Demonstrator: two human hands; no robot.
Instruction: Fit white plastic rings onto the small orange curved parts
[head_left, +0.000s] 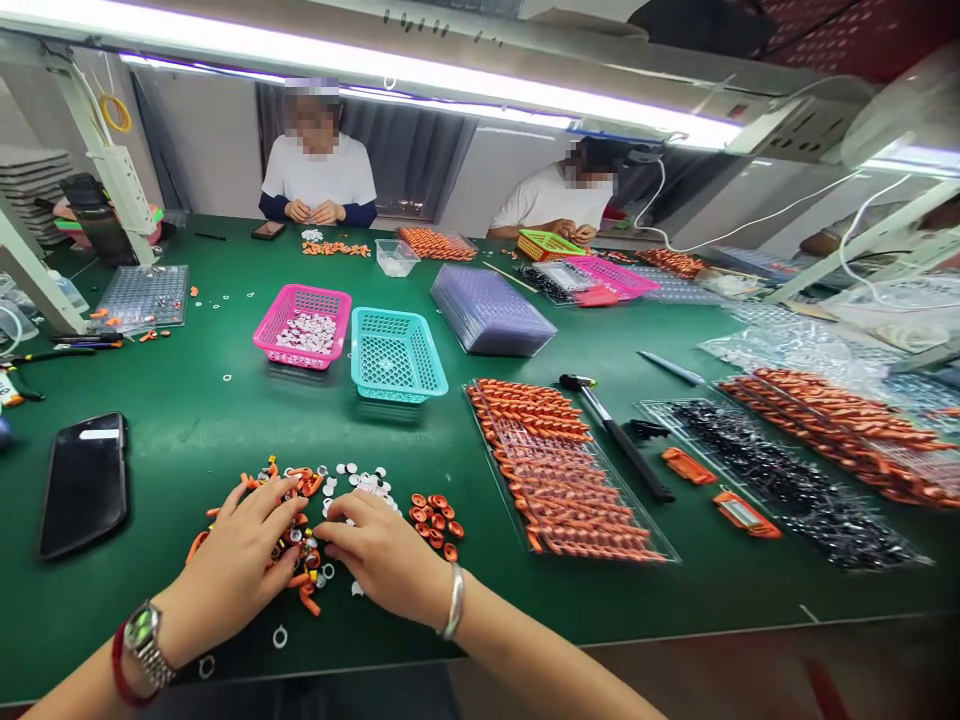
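My left hand (244, 540) lies over a pile of small orange plastic parts (306, 482), its fingers stretched out and spread. Facing it, my right hand (394, 550) has loosely bent fingers, apart from one another, with their tips at the pile's right side. I see nothing held in either hand, though the parts under the fingers are partly hidden. Just beyond the right hand lie small white round caps (375, 482). Orange oval cups (436, 522) form a group to its right. A white ring (280, 637) lies nearer the table edge.
A phone (84, 487) lies at left. Pink basket (330, 345) with white pieces, turquoise basket (397, 390) and stacked clear trays (491, 312) stand beyond. At right are a tray of orange parts (559, 470), a hammer (626, 445) and black parts (787, 480). Two people work opposite.
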